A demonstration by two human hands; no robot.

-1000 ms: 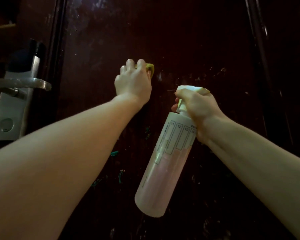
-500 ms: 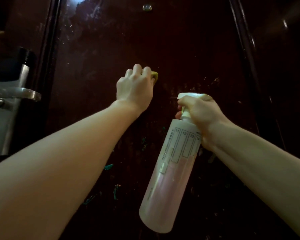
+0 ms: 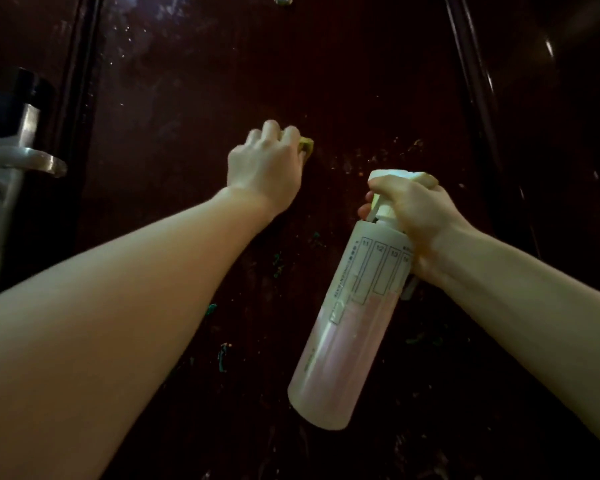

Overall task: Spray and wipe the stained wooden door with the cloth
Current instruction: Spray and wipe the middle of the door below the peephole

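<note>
A small yellow-green cloth (image 3: 306, 145) was gripped by the left hand (image 3: 265, 164) against the middle of the dark stained wooden door (image 3: 361, 81); a white pink-filled spray bottle (image 3: 347, 327) was held by the right hand (image 3: 416, 216).

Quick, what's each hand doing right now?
Left hand: closed around the yellow cloth, pressing it against the door.
Right hand: closed around the spray bottle.
</note>
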